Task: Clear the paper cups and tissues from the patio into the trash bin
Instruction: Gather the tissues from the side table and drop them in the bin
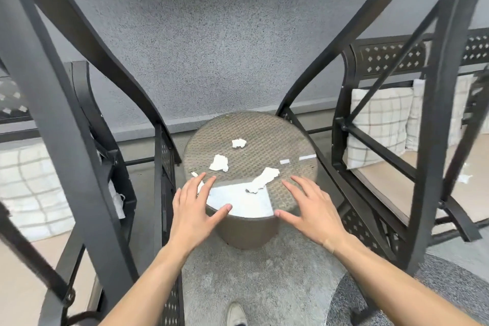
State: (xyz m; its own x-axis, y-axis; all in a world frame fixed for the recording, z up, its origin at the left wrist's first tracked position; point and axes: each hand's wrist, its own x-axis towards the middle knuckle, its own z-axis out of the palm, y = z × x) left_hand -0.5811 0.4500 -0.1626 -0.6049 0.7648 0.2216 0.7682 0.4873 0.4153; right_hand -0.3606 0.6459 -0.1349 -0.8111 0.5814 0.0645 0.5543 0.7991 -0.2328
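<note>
**A:** Woven brown wicker, glass over it — that round surface (291,135) between the two black metal chairs is where the tissues lie?

**B:** Yes. One small crumpled tissue scrap (239,143) sits toward the far edge. A larger tissue piece (219,163) lies just left of the middle. A long torn tissue strip (262,180) runs from the middle toward the near edge, and a thin tissue sliver (195,175) lies at the left edge, partly hidden under the fingers.

**A:** And the hands?

**B:** Left hand (194,206) is spread flat over the near-left edge, fingers splayed, the grip wide open and holding nothing. Right hand (308,205) is the same at the near-right edge, fingers fanned, thumb at the rim, empty. I cannot tell whether the fingertips touch the glass or hover just above it.

**A:** Anything else lying about?

**B:** A white scrap on the seat (464,178) of the right chair (352,137), near a plaid cushion (381,124). The left chair (164,156) stands just beside the surface, with a pale cushion at the far left, blurred. A shoe (235,315) shows on the grey rug (254,272) below.
</note>
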